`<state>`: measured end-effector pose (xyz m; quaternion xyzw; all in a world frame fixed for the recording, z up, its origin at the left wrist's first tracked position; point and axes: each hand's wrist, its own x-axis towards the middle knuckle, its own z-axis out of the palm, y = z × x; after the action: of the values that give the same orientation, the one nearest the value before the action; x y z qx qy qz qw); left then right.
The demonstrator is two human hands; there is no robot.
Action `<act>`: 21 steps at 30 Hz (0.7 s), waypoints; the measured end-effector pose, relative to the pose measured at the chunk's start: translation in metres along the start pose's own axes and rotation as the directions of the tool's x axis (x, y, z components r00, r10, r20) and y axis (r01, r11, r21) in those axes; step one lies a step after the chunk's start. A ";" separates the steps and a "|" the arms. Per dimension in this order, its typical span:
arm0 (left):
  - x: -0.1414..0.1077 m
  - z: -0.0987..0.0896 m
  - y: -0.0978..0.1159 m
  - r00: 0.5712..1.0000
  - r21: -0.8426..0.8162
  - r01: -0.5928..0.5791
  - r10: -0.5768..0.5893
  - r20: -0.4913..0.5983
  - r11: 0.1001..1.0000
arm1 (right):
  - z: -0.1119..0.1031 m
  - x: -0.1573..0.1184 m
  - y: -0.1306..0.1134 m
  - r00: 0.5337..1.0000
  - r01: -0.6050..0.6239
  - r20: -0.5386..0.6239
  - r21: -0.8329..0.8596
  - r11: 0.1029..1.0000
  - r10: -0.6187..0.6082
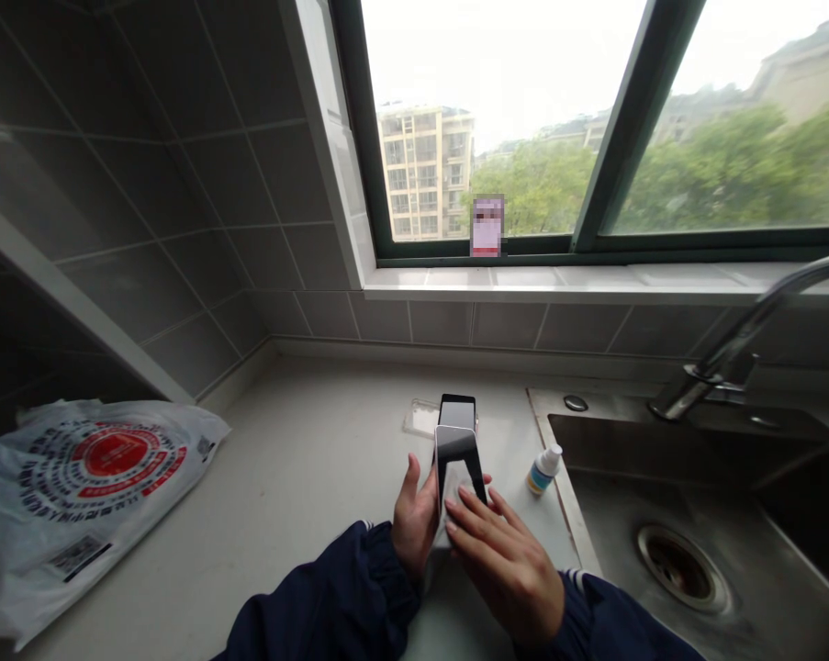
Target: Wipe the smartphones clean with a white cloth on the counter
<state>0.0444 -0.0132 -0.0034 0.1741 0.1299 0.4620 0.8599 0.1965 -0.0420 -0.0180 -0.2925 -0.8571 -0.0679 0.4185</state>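
My left hand (415,519) cradles a smartphone (456,444) from below and from its left side, thumb pointing up along the edge. The phone has a pale frame and a dark, glossy screen. Across that screen my right hand (507,560) presses a white tissue (458,478) with its fingertips. Just beyond the held phone, partly covered by it, is a second phone-like device (457,410) with a black border and a light screen. A clear phone case (421,417) lies beside it on the left. To the right stands a small white bottle (544,470) with a blue and yellow label.
The white countertop (318,477) runs beneath my hands. On its left lies a printed plastic bag (111,487). At right are a steel sink (634,523) and a curved faucet (737,330). A window sill (558,280) runs behind.
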 end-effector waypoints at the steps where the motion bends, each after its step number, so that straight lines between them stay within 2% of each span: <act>1: 0.000 -0.001 -0.001 1.000 0.010 0.009 -0.010 0.008 1.000 | 0.000 0.000 -0.002 1.000 0.007 0.001 0.001 1.000 -0.007; 8: -0.001 -0.005 -0.003 0.997 0.046 0.064 -0.066 0.039 0.997 | 0.000 -0.002 -0.006 0.997 0.014 0.076 -0.012 1.000 -0.013; 12: -0.001 -0.007 -0.005 0.981 0.067 0.159 -0.166 0.103 0.985 | -0.003 0.000 -0.008 0.987 -0.011 0.162 -0.021 1.000 0.015; 18: -0.003 -0.009 -0.009 0.989 0.033 0.107 -0.109 0.100 0.994 | -0.009 0.005 -0.007 0.978 -0.024 0.206 -0.060 0.998 0.036; 21: -0.004 -0.011 -0.009 0.971 0.063 0.174 -0.182 0.154 0.983 | -0.010 0.005 -0.005 0.975 -0.026 0.215 -0.101 0.995 0.047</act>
<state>0.0441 -0.0193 -0.0169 0.2190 0.0871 0.3645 0.9009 0.1982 -0.0475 -0.0074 -0.3340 -0.8879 -0.0695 0.3087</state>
